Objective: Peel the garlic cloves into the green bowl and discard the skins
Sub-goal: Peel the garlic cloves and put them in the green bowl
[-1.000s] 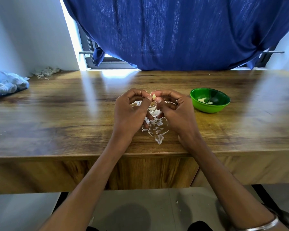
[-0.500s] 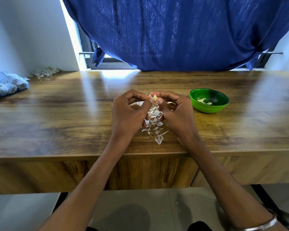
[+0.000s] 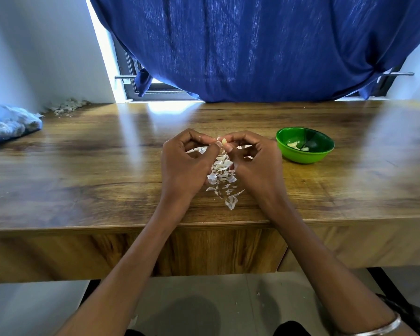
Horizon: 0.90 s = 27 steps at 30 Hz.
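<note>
At the bottom of the view lies a pale tiled floor (image 3: pixel 204 299), with a silver metal bangle (image 3: pixel 383 327) on the right wrist at the lower right corner. Both forearms reach up over the front edge of the brown wood-grain desk (image 3: pixel 83 170).

On the desk, just past its front edge and between the two wrists, sits a loose heap of thin white papery garlic skins (image 3: pixel 222 180); its nearest flakes trail toward the edge and its far part runs under the fingers.

Above that heap the two hands meet. The left hand (image 3: pixel 183 163) has its fingers curled, and its thumb and forefinger pinch one side of a small pale yellowish garlic clove (image 3: pixel 224 141). The right hand (image 3: pixel 255 163), fingers curled likewise, pinches the clove from the other side, so the clove is held between the fingertips of both hands, raised above the skins. Whether skin is still on it is too small to tell.

Right of the right hand and a little farther back, apart from it, stands a round green plastic bowl (image 3: pixel 303 156) on the desk, with a few pale peeled cloves (image 3: pixel 293 144) lying inside.

Far left on the desk rests a crumpled light blue cloth bundle (image 3: pixel 7 122), and behind it, against the white wall (image 3: pixel 34 44), a small pile of dry husks (image 3: pixel 67 105). A dark blue fabric curtain (image 3: pixel 264 44) hangs across the window behind the desk.
</note>
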Each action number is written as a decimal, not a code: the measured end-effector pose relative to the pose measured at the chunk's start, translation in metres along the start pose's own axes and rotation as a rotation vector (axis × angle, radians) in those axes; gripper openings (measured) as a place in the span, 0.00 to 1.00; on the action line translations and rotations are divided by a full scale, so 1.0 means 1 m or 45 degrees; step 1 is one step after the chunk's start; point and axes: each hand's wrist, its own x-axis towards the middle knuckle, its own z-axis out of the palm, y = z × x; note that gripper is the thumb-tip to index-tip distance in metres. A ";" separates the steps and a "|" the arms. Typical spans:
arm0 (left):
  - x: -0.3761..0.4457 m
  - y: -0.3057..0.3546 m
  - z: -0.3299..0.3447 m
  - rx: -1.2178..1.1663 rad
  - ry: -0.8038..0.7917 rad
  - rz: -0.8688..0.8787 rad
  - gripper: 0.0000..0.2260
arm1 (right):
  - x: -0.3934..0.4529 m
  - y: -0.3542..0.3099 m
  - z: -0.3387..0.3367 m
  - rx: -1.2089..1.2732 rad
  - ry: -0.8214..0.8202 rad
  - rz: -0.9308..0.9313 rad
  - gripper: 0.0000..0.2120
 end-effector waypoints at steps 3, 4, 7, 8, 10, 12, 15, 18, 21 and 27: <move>0.000 -0.001 0.000 -0.017 -0.017 -0.010 0.06 | 0.001 0.000 -0.002 0.075 0.067 0.102 0.09; 0.000 -0.001 -0.001 -0.029 -0.028 -0.019 0.05 | 0.001 0.000 -0.002 0.102 0.080 0.124 0.09; 0.001 -0.002 -0.003 -0.030 -0.052 -0.057 0.09 | 0.001 -0.001 -0.002 0.108 0.089 0.160 0.08; 0.001 -0.003 -0.004 -0.024 -0.057 -0.061 0.08 | 0.001 -0.001 -0.002 0.109 0.095 0.175 0.08; 0.001 -0.003 -0.003 -0.019 -0.058 -0.081 0.05 | 0.001 0.000 -0.003 0.116 0.110 0.214 0.08; 0.000 -0.001 -0.003 0.005 -0.043 -0.105 0.05 | 0.002 0.001 -0.003 0.136 0.125 0.245 0.10; -0.001 0.001 -0.002 0.026 0.004 -0.113 0.06 | 0.002 0.000 -0.003 0.159 0.139 0.252 0.13; -0.002 0.001 -0.004 0.016 0.028 -0.118 0.09 | 0.002 0.000 -0.003 0.160 0.142 0.260 0.11; -0.002 0.003 -0.005 0.040 0.035 -0.095 0.13 | 0.002 0.002 -0.004 0.163 0.149 0.274 0.10; 0.002 -0.008 -0.006 0.091 0.113 -0.058 0.10 | 0.002 0.002 -0.005 0.201 0.185 0.301 0.10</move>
